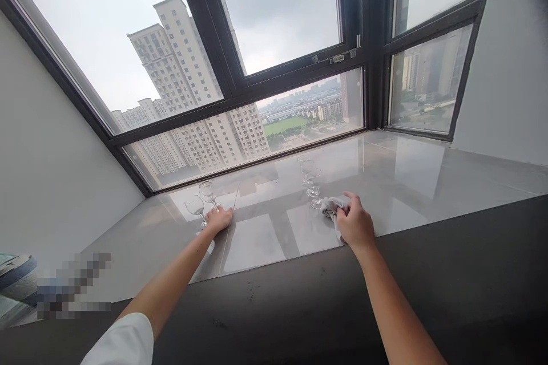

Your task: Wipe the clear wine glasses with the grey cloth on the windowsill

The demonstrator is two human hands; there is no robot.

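Observation:
My left hand (219, 220) lies flat on the glossy grey window sill (265, 239), fingers stretched out, right beside the feet of two clear stemmed glasses (201, 201). My right hand (354, 224) is closed on a crumpled grey cloth (333, 206) that rests on the sill. Just beyond the cloth stand two more clear stemmed glasses (311, 181), upright, one behind the other.
A large black-framed window (299, 77) runs along the back of the sill, with tower blocks outside. A dark ledge (428, 262) borders the sill at the front. White walls close in the left and right sides. A blurred object lies at the lower left.

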